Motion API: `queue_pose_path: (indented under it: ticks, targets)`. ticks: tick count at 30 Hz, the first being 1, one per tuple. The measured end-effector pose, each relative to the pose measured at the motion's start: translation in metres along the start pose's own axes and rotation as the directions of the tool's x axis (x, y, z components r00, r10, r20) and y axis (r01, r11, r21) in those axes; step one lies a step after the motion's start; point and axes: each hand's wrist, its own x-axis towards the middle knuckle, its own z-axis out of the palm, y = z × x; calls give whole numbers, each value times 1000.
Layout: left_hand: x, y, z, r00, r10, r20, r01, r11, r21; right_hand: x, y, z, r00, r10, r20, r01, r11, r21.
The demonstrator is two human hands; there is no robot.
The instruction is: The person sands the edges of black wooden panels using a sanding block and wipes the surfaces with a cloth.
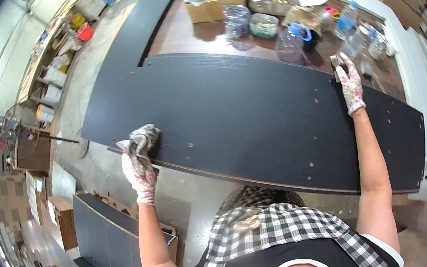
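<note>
Both hands wear white fabric gloves with a pink floral print: the left hand (141, 177) and the right hand (352, 88). The forearms are bare. The top is black with white-trimmed short sleeves, under a black-and-white checked scarf.

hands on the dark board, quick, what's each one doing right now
Left hand: closed on a grey rag at the dark board near edge.
Right hand: gripping a small tool at the far edge.

Both bare arms stretched forward, gloved left hand (141, 168) fingers clenched, gloved right hand (350, 84) fingers curled
</note>
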Motion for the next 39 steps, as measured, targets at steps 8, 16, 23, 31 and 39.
queue_pose_path:
  ticks: [8, 16, 23, 31, 39]
  targets:
    - [-65, -33, -35, 808, -559, 184, 483, 450, -751, 2, -5, 16, 994, 14, 113, -24, 996, 87]
    - [-102, 81, -1, 474, -305, 826, 861, 356, -363, -7, -13, 26, 975, 41, 217, -70, 989, 129]
    - [-133, 103, 38, 618, 78, 783, 385, 838, -387, -20, -16, 33, 953, 144, 266, -243, 887, 393]
    - [-140, 143, 16, 197, -436, 878, 903, 429, 11, -67, -39, 28, 964, 186, 190, -227, 947, 227]
    - [-176, 93, 32, 217, -254, 943, 763, 646, -2, -74, -99, 13, 995, -25, -92, 21, 998, -52]
